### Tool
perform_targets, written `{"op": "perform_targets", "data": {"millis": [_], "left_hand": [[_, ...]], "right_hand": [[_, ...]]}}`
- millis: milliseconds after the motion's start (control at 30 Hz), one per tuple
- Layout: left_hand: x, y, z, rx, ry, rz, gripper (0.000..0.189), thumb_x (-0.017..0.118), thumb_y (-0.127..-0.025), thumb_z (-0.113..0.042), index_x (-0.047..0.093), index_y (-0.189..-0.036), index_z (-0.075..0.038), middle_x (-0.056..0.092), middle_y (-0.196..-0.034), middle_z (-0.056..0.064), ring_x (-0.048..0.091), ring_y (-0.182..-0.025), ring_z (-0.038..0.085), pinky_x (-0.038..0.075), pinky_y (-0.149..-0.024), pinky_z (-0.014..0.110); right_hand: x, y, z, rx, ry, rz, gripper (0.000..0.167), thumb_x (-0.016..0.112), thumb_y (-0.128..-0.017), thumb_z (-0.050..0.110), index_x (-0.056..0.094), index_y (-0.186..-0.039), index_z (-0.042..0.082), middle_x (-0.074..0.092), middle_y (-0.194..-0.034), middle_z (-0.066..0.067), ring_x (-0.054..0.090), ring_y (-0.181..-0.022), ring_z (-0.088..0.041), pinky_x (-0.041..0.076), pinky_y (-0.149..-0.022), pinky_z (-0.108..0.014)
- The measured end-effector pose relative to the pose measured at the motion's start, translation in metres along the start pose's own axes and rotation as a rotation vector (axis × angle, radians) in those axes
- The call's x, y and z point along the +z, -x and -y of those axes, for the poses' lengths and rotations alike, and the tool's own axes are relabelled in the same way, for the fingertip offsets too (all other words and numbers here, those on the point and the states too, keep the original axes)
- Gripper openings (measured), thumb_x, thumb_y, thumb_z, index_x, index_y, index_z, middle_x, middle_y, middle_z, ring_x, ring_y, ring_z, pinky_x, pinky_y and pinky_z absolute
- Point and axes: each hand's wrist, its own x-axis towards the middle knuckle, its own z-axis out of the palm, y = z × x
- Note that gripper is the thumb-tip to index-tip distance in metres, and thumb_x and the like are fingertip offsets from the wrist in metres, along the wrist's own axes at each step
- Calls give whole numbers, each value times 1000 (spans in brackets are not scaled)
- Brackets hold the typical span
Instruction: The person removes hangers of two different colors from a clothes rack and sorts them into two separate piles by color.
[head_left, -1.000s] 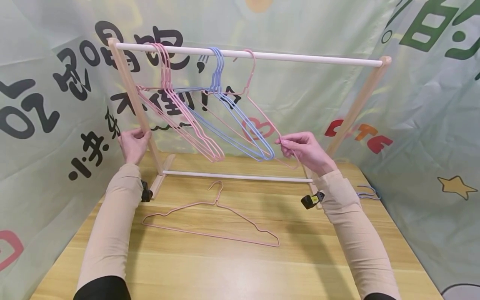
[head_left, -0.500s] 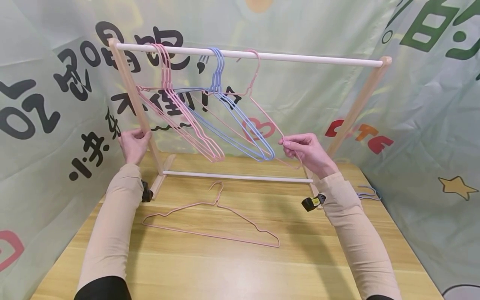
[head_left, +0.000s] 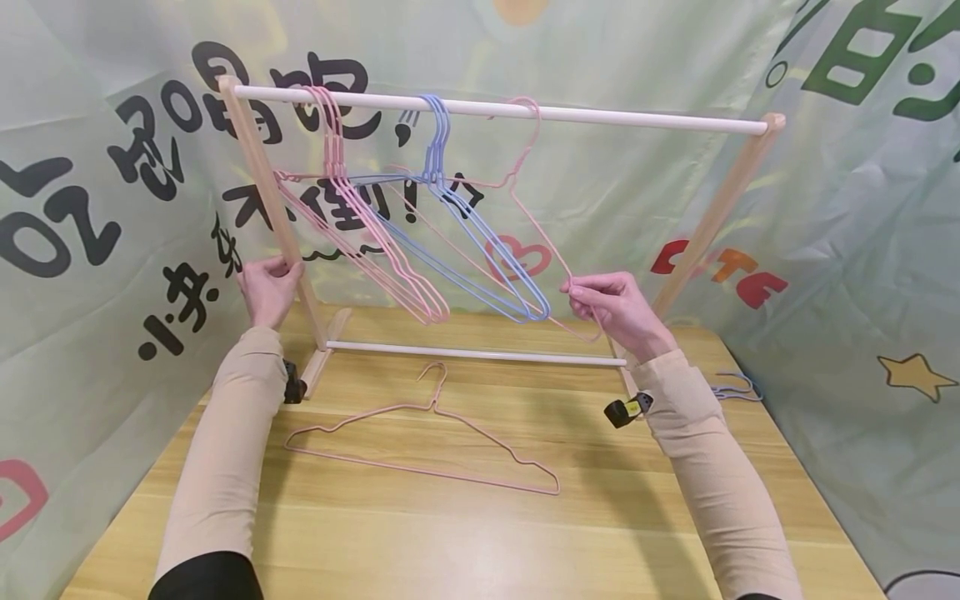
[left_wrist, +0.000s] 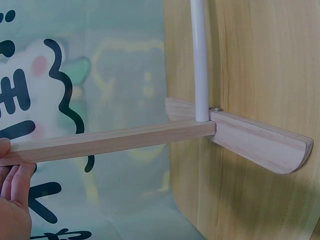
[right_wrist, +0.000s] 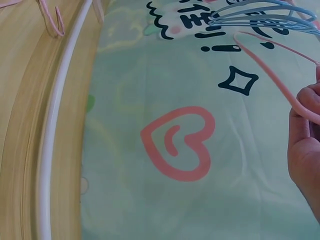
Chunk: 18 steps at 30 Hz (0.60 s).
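Note:
My left hand [head_left: 270,290] grips the left wooden post [head_left: 264,179] of a clothes rack; in the left wrist view the thumb lies above the post [left_wrist: 115,140] and the fingers below. With my right hand [head_left: 617,310] I pinch the right shoulder of a pink hanger [head_left: 542,229], whose hook sits over the white top rail [head_left: 630,117]. That hanger is turned at an angle to the rail. In the right wrist view its pink wire [right_wrist: 272,75] runs into the fingers. Left of it hang several blue hangers [head_left: 433,146], then several pink hangers [head_left: 333,154].
One more pink hanger [head_left: 431,407] lies flat on the wooden table [head_left: 450,542], in front of the lower white rail [head_left: 472,354]. At the table's right edge lie blue hangers [head_left: 735,387], partly behind my right sleeve. A printed cloth [head_left: 862,250] surrounds the table.
My right hand has drawn the pink hanger rightward; its hook has slid along the top rail, away from the blue hangers. My left hand stays on the post.

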Motion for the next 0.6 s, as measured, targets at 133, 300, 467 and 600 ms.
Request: {"op": "perform_targets", "data": {"millis": [133,300,467,600], "left_hand": [[0,0,1,-5,-5,3,31,71,-90,-22,74,-115,-4,71,-110,19,45,-124,28,25,-113,42],[0,-1,0,1,3,-4,31,71,-90,-21,75,-115,-4,71,-110,21,48,-125,28,26,-114,42],[0,-1,-1,-6,-1,-1,31,71,-90,-22,74,-115,-4,70,-112,21,48,-127,28,26,-115,41],[0,-1,-1,-2,0,-5,31,72,-90,-21,74,-115,-4,69,-112,22,51,-129,27,29,-117,37]], "right_hand": [[-1,2,0,-7,-11,-6,27,57,-96,-7,80,-99,6,77,-84,-1,57,-68,-9,46,-63,-18],[-4,4,-1,-4,-8,-19,27,57,-96,-7,80,-98,7,76,-81,-1,56,-68,-10,45,-62,-19],[-5,5,-3,1,-39,-17,26,57,-96,-8,79,-98,5,75,-80,-3,58,-68,-9,47,-62,-19],[-6,6,-5,-4,-44,-14,24,57,-96,-7,79,-99,4,74,-79,-2,59,-69,-8,45,-61,-19]]}}
